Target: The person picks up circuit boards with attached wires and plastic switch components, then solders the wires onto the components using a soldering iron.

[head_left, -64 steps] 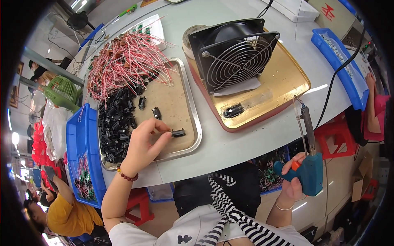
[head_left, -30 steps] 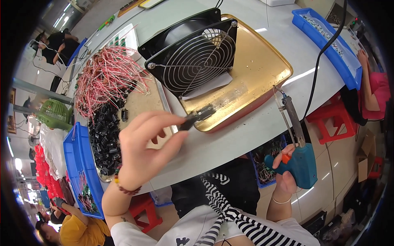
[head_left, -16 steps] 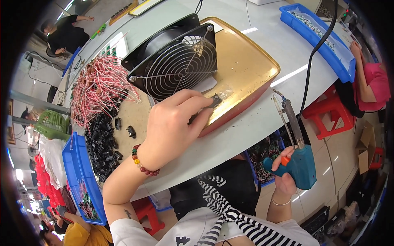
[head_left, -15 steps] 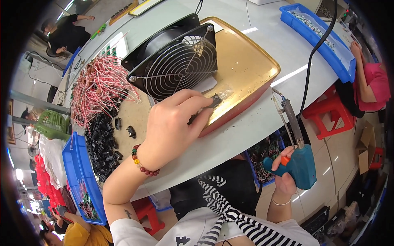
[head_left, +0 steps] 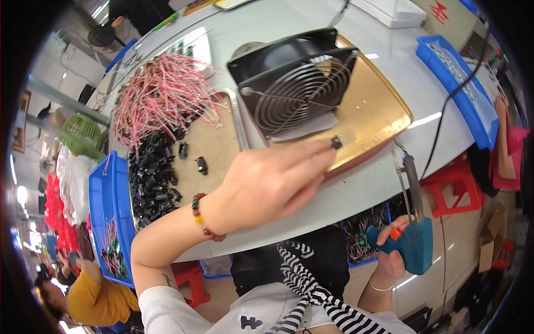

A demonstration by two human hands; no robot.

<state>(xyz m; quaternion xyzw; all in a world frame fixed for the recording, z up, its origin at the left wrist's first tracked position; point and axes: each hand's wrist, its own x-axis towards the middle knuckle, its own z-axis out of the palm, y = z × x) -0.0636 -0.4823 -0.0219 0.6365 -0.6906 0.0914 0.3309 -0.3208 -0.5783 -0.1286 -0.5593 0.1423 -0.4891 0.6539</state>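
Observation:
My left hand (head_left: 278, 181) reaches over the near edge of a gold tray (head_left: 384, 111), its fingers pinched together. A small dark part (head_left: 336, 143) shows at their tips; the rest of what they hold is hidden by the fingers. My right hand (head_left: 392, 253) grips a teal soldering gun (head_left: 418, 245) with an orange trigger, off the table's near edge. Its metal tip points upward beside the tray's right corner, apart from the left hand. A black fan (head_left: 303, 94) with a wire guard stands on the tray, behind my left fingers.
To the left, a tan board (head_left: 214, 136) bears black plastic parts (head_left: 150, 181) and a heap of red-and-white wires (head_left: 167, 94). Blue bins stand at the left (head_left: 105, 195) and far right (head_left: 461, 89). A black cable (head_left: 461, 83) hangs at right. Co-workers sit on both sides.
The whole view has shifted, so the table things appear farther right. My left hand has turned flatter, its thumb dropping lower, with its fingertips still at the tray's edge. The right hand keeps its grip.

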